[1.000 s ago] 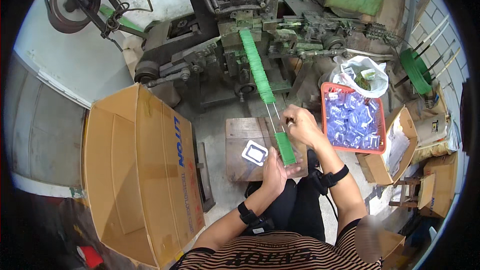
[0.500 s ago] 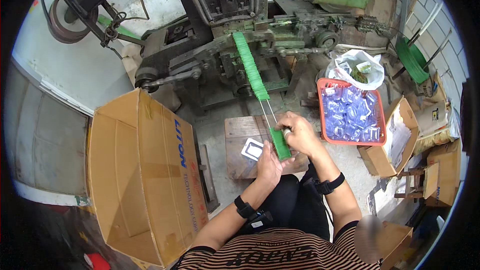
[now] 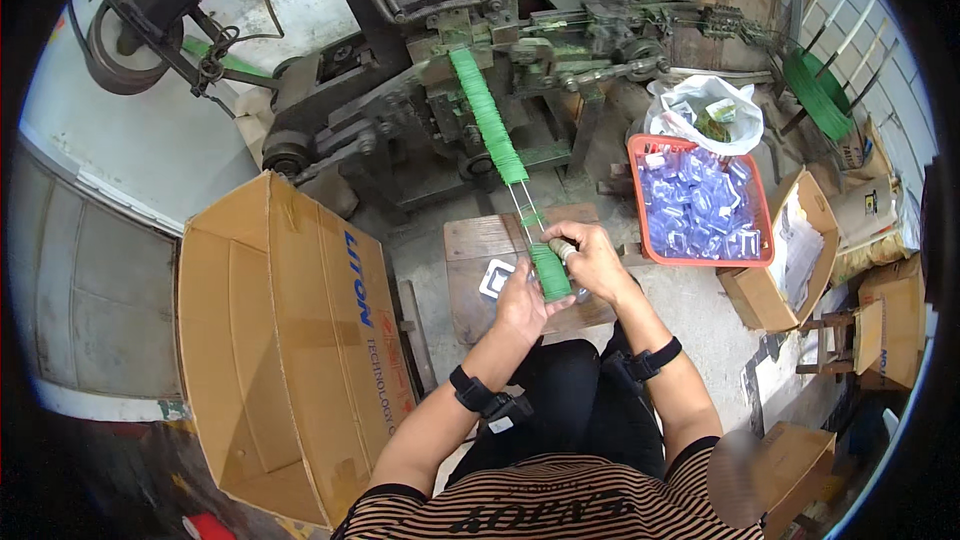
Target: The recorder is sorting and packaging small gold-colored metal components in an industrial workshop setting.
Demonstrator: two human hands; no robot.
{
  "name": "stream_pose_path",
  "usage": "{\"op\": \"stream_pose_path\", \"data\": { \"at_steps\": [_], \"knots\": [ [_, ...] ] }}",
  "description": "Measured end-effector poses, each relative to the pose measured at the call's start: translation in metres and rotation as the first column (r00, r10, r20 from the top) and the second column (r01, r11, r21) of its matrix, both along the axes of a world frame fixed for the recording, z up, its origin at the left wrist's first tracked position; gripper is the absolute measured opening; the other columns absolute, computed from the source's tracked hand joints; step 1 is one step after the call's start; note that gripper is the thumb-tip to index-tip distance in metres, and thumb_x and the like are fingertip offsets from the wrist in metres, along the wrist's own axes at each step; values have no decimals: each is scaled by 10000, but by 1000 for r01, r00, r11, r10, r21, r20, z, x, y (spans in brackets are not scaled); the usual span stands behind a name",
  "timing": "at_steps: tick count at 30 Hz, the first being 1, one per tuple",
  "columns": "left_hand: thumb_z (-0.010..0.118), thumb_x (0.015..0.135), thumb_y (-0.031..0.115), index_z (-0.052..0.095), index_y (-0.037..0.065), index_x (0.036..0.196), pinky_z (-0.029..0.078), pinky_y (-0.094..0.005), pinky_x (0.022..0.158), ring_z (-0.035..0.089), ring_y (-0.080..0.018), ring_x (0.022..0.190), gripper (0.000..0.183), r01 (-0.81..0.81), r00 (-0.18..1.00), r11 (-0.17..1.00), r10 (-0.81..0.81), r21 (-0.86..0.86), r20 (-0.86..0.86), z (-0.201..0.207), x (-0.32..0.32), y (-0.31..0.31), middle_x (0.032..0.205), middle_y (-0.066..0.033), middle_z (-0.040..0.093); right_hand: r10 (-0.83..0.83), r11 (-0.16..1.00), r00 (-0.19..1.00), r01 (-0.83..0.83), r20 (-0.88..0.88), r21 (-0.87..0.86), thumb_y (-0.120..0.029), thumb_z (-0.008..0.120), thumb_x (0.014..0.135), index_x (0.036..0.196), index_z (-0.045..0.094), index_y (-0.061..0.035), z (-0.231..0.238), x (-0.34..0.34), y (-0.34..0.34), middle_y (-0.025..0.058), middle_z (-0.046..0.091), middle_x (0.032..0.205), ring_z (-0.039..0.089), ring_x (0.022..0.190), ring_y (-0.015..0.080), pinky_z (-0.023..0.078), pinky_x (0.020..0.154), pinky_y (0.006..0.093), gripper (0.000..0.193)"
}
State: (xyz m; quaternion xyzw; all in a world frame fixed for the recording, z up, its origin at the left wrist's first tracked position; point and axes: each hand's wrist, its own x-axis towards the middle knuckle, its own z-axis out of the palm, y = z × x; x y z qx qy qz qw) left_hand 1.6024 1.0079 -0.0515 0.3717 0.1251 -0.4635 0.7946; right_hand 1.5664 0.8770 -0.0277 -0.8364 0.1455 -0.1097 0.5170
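A long row of thin green pieces (image 3: pixel 487 120) hangs on two thin parallel metal rods (image 3: pixel 518 202) that slope from the machine toward me. Nearer me, a shorter stack of thin green pieces (image 3: pixel 548 272) lies between my hands. My left hand (image 3: pixel 520 305) cups this stack from its left side and lower end. On the other side, my right hand (image 3: pixel 592 262) has bent fingers closed at its upper right edge. A pale ribbed band (image 3: pixel 563 249) shows at the right fingers. A few green pieces (image 3: pixel 531 221) sit on the rods just above the stack.
Below my hands is a low wooden stool (image 3: pixel 474 240) with a white card (image 3: pixel 496 278) on it. The dark machine (image 3: pixel 400 130) stands ahead. At left is a large open cardboard box (image 3: pixel 330 340); at right, a red basket (image 3: pixel 640 202) of clear bluish plastic pieces and a white bag (image 3: pixel 690 105).
Both hands and the short stack have shifted slightly left and up in the picture, as the whole view shifted too. A few green pieces now show on the rods above the stack.
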Motion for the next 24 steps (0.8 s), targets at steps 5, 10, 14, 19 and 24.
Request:
{"op": "stream_pose_path", "data": {
  "at_steps": [5,10,14,19,24],
  "knots": [
    [267,952,454,477,150,1129,537,-440,672,621,-220,871,410,144,988,980,-150,141,38,9,12,-15,987,-60,616,-62,893,997,72,37,-445,-7,528,712,853,633,-53,13,-8,16,169,588,851,566,835,378,467,705,418,182],
    [335,944,423,488,71,1092,532,-298,444,651,-213,654,412,279,951,949,-294,145,92,13,-10,-6,869,-90,642,-188,881,974,223,123,-418,53,503,694,882,635,-26,40,-33,25,154,577,831,581,807,330,464,723,363,243],
    [346,960,332,484,3,1039,433,-233,317,654,-261,589,366,528,839,848,-530,52,121,37,-37,32,784,-165,641,-387,871,881,446,274,-205,87,470,641,909,629,-13,20,-61,3,165,593,850,586,838,342,459,740,349,327],
    [431,939,322,497,18,975,386,-233,287,645,-247,522,314,514,733,823,-568,243,374,118,17,97,702,-149,633,-411,760,912,348,9,-549,-98,561,744,968,621,-36,-100,-62,-19,193,614,893,596,829,362,472,732,401,240],
    [479,924,294,507,24,890,334,-195,291,627,-186,479,274,-167,587,891,-254,422,769,186,132,201,642,-96,612,-473,652,817,73,-330,-755,-204,637,748,995,605,-48,-169,-62,-40,206,617,832,608,777,373,484,658,450,294]
  ]
}}
